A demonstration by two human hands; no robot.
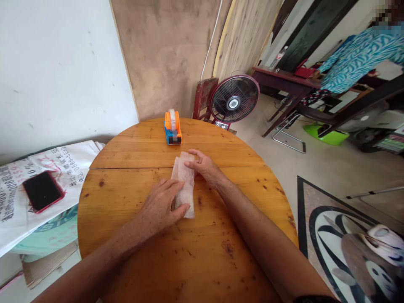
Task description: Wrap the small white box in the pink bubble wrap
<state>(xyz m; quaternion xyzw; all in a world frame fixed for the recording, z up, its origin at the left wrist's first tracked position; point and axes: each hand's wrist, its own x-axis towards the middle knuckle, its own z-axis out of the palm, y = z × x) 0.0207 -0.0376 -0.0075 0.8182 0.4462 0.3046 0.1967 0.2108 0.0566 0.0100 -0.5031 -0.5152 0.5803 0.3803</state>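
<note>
pale pink packet point(184, 182), orange-blue tape dispenser point(172, 126)

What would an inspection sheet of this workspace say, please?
Surface: round wooden table, stained, seam across.
Job's things: pale folded sheet lying flat mid-table.
Clutter: orange tape dispenser at the far edge; phone on a printed sack beside the table.
Hands: left hand flat on the sheet's near end; right hand fingertips at its far end, grip unclear.
Cables: white cable down the wall.
Surroundings: floor fan behind the table; a person in a patterned top at a dark table, far right.
</note>
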